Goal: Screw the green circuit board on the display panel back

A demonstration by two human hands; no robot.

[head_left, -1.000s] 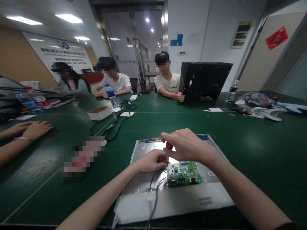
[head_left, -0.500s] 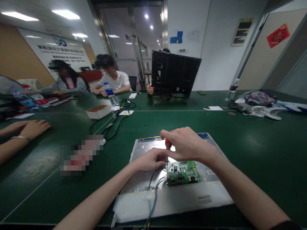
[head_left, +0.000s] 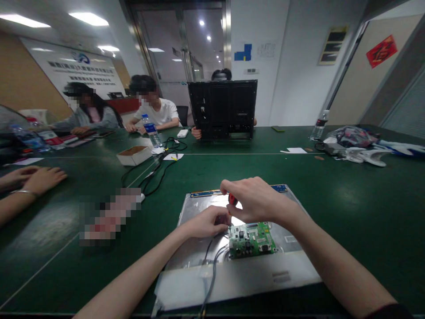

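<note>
A silver panel (head_left: 189,208) lies flat on the table, with a green circuit board (head_left: 254,241) on it. My right hand (head_left: 255,199) is closed around the red handle of a screwdriver (head_left: 233,199), whose tip points down near the board's upper left corner. Just left of that corner, my left hand (head_left: 210,221) has its fingers drawn together by the tip; what they pinch is too small to make out. Dark cables (head_left: 214,274) run from the board's left side over the panel's near edge. A blue strip (head_left: 279,188) lines the panel's far edge.
Across the green table (head_left: 159,252), a person holds up a black frame (head_left: 224,110). A white box (head_left: 134,156), black cables and a bottle (head_left: 152,130) stand left of centre. Another person's hands (head_left: 46,179) rest at the left. Plastic bags (head_left: 355,137) lie far right.
The black frame across the table has moved left and become more upright. The view has shifted slightly. Both my hands stay at the board's corner, the right still around the red handle.
</note>
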